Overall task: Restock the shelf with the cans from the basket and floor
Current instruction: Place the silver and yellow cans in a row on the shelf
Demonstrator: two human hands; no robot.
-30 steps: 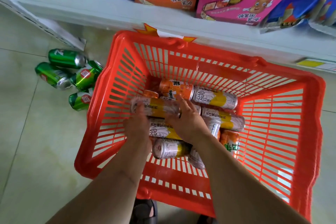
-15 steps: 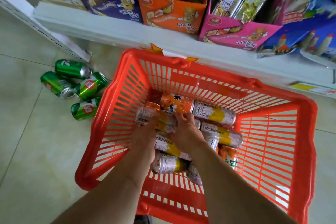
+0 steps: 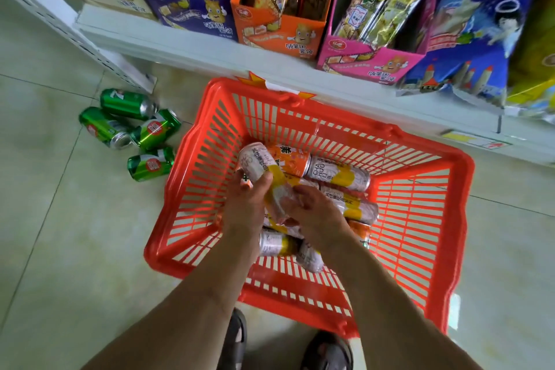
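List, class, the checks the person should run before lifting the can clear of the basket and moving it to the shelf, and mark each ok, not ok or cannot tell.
1. Left hand grips the silver-and-yellow can: ok.
2. Right hand grips the same can: ok.
3. Can raised above the other cans in the red basket: ok.
4. Free space for cans on the shelf: cannot tell.
5. Green cans off the floor: not ok, four lie there.

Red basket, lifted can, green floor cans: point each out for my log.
red basket (image 3: 459,219): head view, right rim.
lifted can (image 3: 261,164): head view, silver upper side, above the left hand.
green floor cans (image 3: 150,132): head view, side of the middle can.
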